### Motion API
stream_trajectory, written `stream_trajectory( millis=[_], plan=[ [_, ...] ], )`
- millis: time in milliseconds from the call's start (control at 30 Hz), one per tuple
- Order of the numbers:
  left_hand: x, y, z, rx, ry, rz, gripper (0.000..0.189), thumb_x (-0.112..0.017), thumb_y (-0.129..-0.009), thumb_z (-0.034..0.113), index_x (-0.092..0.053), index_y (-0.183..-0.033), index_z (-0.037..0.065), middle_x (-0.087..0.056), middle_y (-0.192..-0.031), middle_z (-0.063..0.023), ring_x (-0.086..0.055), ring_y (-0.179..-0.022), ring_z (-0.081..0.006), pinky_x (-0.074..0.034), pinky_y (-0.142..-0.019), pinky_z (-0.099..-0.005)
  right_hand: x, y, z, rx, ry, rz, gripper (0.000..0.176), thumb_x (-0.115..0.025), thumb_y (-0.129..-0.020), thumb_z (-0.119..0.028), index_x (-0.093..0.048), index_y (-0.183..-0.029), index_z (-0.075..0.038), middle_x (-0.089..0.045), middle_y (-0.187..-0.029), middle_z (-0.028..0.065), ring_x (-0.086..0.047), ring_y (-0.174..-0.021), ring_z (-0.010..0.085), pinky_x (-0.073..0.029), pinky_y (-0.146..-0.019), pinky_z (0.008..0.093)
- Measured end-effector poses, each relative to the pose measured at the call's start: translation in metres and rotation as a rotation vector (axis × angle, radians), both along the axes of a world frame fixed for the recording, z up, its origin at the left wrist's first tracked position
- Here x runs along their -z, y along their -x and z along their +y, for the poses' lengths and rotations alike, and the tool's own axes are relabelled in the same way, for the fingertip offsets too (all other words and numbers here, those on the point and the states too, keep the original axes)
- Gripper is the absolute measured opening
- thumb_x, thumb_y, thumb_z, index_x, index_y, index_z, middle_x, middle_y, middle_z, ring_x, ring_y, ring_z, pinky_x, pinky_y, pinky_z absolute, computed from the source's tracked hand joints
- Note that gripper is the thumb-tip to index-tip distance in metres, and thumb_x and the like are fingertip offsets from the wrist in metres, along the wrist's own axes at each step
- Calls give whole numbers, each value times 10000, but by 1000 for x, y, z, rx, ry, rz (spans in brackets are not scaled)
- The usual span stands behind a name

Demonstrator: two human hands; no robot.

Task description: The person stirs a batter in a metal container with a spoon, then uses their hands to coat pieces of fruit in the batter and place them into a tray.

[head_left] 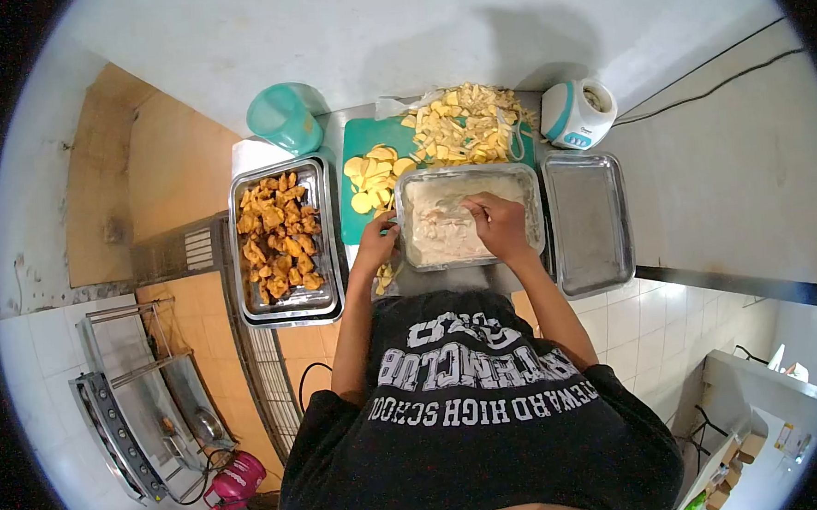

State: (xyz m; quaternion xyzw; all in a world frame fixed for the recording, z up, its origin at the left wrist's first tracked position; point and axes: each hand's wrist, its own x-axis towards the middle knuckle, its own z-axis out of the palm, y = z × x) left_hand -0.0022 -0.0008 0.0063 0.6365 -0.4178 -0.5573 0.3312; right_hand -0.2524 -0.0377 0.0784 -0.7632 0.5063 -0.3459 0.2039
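A rectangular metal tray (537, 234) in front of me holds thick, pale, lumpy batter (444, 218). My left hand (377, 244) is at the tray's left side, fingers curled onto its rim. Over the right half of the batter, my right hand (500, 226) has its fingertips pinched together. A dull greyish shape lies in the batter by those fingertips; I cannot tell what the fingers hold. Round yellow slices (374, 175) lie on a green cutting board (352, 147) behind my left hand. A heap of pale yellow cut pieces (466, 127) spreads behind the tray.
To the left, a metal tray (329, 291) holds browned fried pieces (280, 234), with a teal plastic container (283, 121) behind it. Another metal tray (592, 222) stands at right, below a white-and-teal appliance (579, 115). A pink gas cylinder (236, 481) is on the floor at lower left.
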Motion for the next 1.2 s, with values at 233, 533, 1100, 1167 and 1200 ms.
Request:
stream_trajectory(
  millis=[233,533,1100,1167,1200],
  plan=[
    [-10,1,-2,-21,-40,-17,382,-604,-909,88,-573,-1274,-20,-658,-1076,-139,-597,-946,-183,-486,-821,-317,21,6,26,-35,49,35,84,-670,-871,-190,-703,-881,-114,-712,-865,59,-675,-678,277,-514,-571,363],
    [12,-3,-1,-11,5,44,369,-588,-919,79,-572,-1282,13,-649,-1035,-110,-595,-850,-168,-490,-719,-300,-6,18,13,98,106,-17,91,-671,-872,-180,-701,-888,-96,-714,-867,62,-680,-692,283,-520,-583,358],
    [34,-4,-3,2,37,21,381,-555,-937,71,-549,-1318,71,-651,-992,-100,-593,-660,-142,-536,-533,-309,25,77,-2,429,65,87,131,-605,-900,-122,-713,-973,-108,-716,-919,108,-685,-735,307,-525,-657,402],
    [43,-7,-4,23,70,9,372,-557,-939,75,-555,-1310,71,-647,-977,-91,-598,-662,-141,-535,-532,-306,47,62,-1,377,-11,-53,150,-579,-926,-125,-716,-975,-87,-714,-899,119,-681,-718,310,-519,-658,401],
    [40,-6,-3,16,71,7,372,-557,-939,75,-555,-1310,71,-647,-977,-91,-598,-662,-141,-535,-532,-306,48,52,2,370,-11,-54,150,-579,-926,-125,-716,-975,-87,-714,-899,119,-681,-718,310,-519,-658,401]
  ],
)
